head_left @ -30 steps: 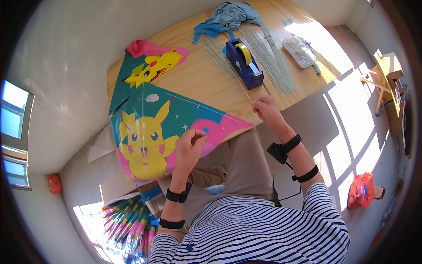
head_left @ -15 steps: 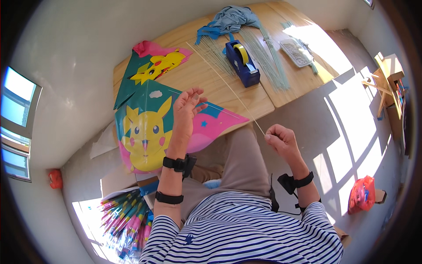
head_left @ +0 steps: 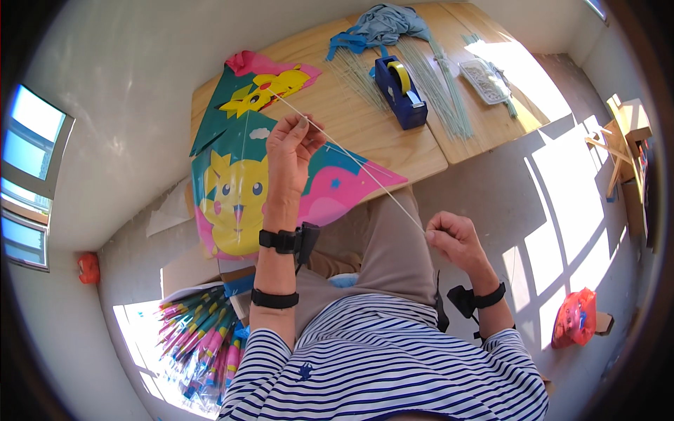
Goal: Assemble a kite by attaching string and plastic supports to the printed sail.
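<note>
A thin white rod (head_left: 400,204) runs diagonally over the table edge, tilted down toward me. My left hand (head_left: 289,144) pinches it between thumb and fingertips, with its far end sticking out beyond that hand. The near end is gripped by my right hand (head_left: 455,238), thumb against curled fingers, out over my knee. Beneath my left hand lies a green and pink kite sheet (head_left: 337,203) printed with a yellow cartoon creature, partly hanging over the table's front edge. Behind it, another such sheet (head_left: 210,116) lies folded with a pink part crumpled.
On the wooden table (head_left: 414,156) stand a blue tape dispenser (head_left: 401,98) with yellow tape, bundles of pale thin rods (head_left: 439,91), a clear plastic tray (head_left: 484,81) and a grey-blue cloth (head_left: 390,24). Rolled colourful kites (head_left: 200,337) stand lower left. A red bag (head_left: 576,319) sits right.
My left hand has closed from spread fingers into a pinch on the rod. The rod's far end has swung left; my right hand keeps its near end. The view has shifted slightly.
</note>
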Demonstrator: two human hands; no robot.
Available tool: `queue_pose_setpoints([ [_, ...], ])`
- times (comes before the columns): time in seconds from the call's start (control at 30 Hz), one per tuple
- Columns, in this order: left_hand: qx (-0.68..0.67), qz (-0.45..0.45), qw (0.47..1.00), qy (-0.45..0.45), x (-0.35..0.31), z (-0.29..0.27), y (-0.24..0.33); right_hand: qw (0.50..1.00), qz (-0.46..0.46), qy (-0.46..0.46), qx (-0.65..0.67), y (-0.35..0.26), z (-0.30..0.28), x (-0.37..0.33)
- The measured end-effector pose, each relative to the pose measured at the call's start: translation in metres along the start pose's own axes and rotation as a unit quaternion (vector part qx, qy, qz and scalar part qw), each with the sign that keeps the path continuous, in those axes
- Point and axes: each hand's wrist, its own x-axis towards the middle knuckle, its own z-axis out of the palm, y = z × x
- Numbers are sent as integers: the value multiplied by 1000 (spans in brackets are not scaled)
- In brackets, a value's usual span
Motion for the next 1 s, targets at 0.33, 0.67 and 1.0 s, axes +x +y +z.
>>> queue_pose_setpoints([
  [0.33, 61, -79, 995, 25, -4, -22, 16, 981, -115, 39, -151, 3, 6, 6],
  [0.67, 74, -154, 985, 3, -20, -9, -2, 965, -166, 53, -198, -2, 30, 29],
  [1.0, 92, -145, 985, 34, -24, -25, -17, 976, -121, 44, -178, -3, 49, 59],
])
